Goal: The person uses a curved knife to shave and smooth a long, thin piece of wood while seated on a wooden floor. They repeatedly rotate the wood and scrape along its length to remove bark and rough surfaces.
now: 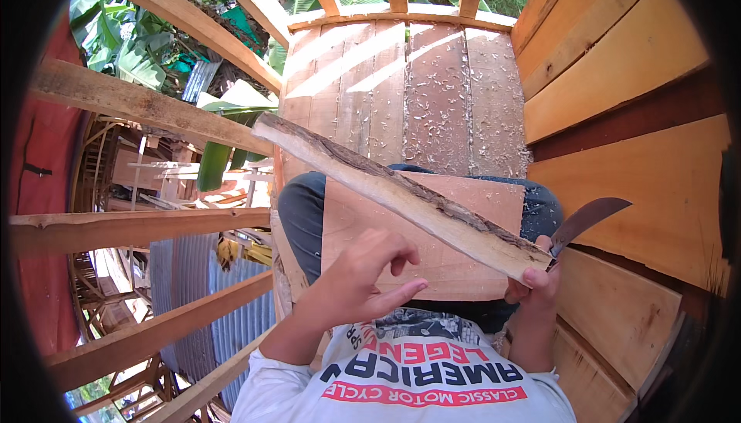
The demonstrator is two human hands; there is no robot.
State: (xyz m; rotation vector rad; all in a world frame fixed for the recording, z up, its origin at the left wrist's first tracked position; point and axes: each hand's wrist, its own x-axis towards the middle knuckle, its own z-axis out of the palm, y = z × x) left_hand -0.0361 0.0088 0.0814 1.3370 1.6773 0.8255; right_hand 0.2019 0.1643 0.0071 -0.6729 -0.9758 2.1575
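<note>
The right hand point(540, 288) pinches one bark-edged wood strip point(405, 195); the left hand point(367, 270) is spread.
The right hand has the strip's near right end, one curved blade point(590, 218) jutting right beside it, handle hidden. The left hand, apart from the strip, is over one flat board point(448, 280). The strip slants above that board toward the far left. Farther off, pale shavings point(448, 103) litter the floor planks point(386, 126).

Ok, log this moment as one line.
left hand: open, empty | right hand: holding stick end, knife | board: across legs | shavings: on planks
</note>
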